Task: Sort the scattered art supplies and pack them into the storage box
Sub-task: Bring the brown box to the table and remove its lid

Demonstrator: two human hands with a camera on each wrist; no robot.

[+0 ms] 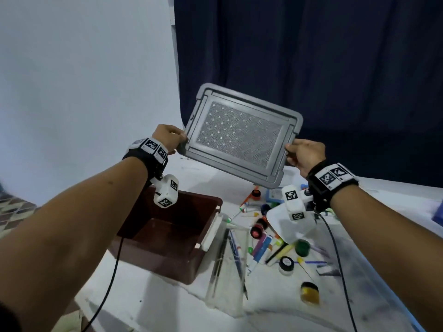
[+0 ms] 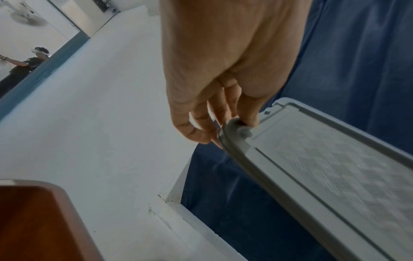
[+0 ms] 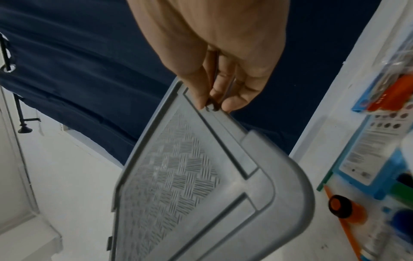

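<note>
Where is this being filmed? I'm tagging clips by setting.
Probably an indoor recording room, not a home: a white table against a dark blue curtain, marker-tagged wrist cameras, and another person wearing a headset.

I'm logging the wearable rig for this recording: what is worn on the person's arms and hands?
Both forearms are bare, with no sleeves or gloves. The left hand and right hand each have a black wrist strap carrying white blocks printed with black-and-white square markers. A white camera module hangs under each wrist, trailing a black cable.

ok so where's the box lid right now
In the head view the grey lid is held up between the left hand and right hand, above the table.
</note>
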